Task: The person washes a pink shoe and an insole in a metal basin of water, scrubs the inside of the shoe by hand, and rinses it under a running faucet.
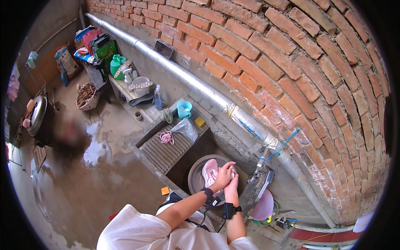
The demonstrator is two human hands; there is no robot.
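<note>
My left hand (222, 177) and my right hand (231, 185) are close together over a round metal basin (192, 175) in a concrete sink. Between them shows a small whitish thing (232, 175), too small to name; which hand grips it is unclear. A pink shoe (209, 170) lies in the basin, beside and partly behind my left hand. Left of the basin, the sink's ribbed washboard (162, 148) bears a bundle of pink laces (166, 137) and a clear plastic bag (186, 128).
A light-blue cup (184, 109) and yellow sponge (199, 121) stand on the sink's back ledge. Right of the sink are a tap (254, 177), a brush (266, 184) and a pink basin (263, 204). A silvery wrapped pipe (187, 79) runs along the brick wall.
</note>
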